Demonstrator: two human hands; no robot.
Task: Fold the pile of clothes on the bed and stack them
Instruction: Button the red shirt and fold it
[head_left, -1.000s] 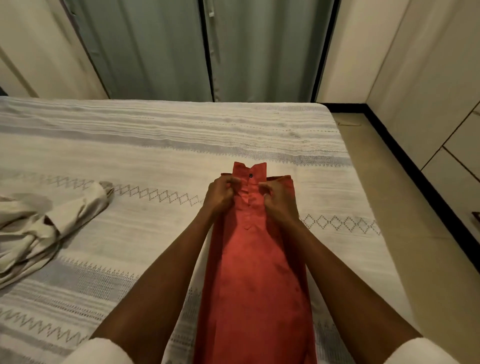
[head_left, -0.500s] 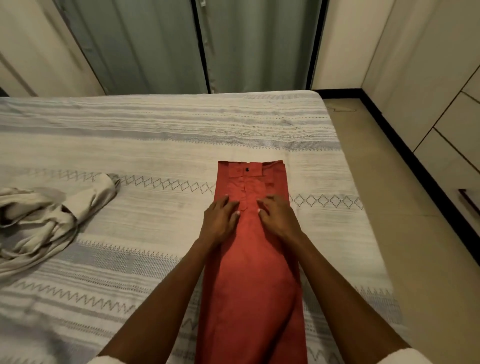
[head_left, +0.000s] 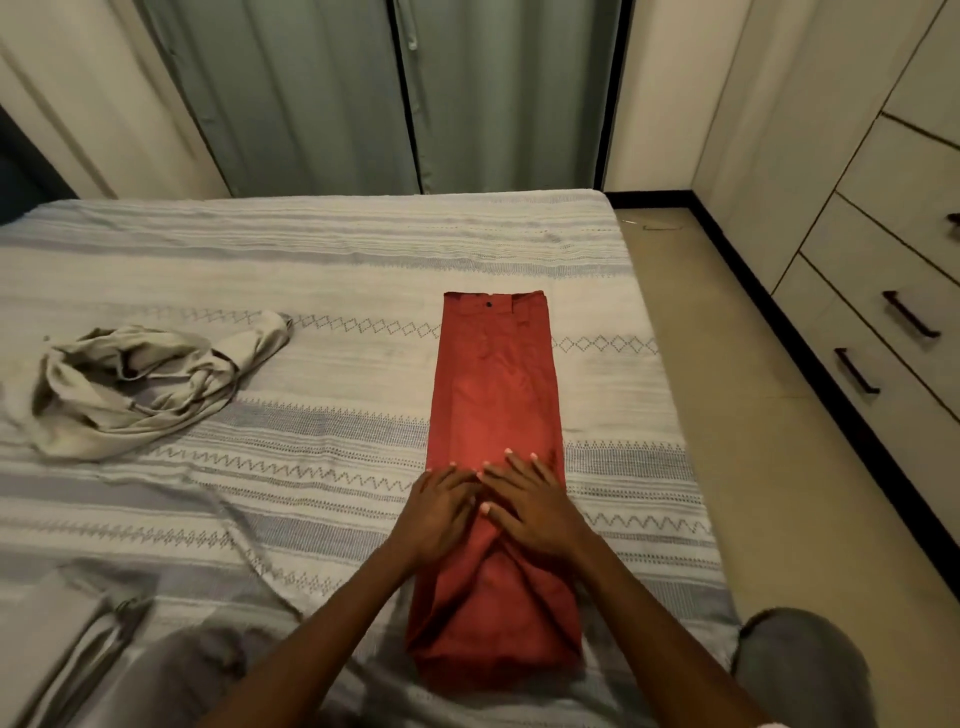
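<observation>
Striped bed (head_left: 332, 270), folded red garment (head_left: 493, 395), crumpled beige garment (head_left: 140, 384) apart

The folded garment (head_left: 493, 415) is lying lengthwise on the bed (head_left: 311, 270), toward its right side, with its buttoned end pointing away toward the curtains (head_left: 405, 93) behind the bed. Both hands are resting flat on its near half, the left hand (head_left: 439, 512) just beside the right hand (head_left: 530, 506). The crumpled cloth (head_left: 140, 384) is sitting well apart to the left, and the drawers (head_left: 883, 322) are standing across the floor (head_left: 727, 415) on the right.
</observation>
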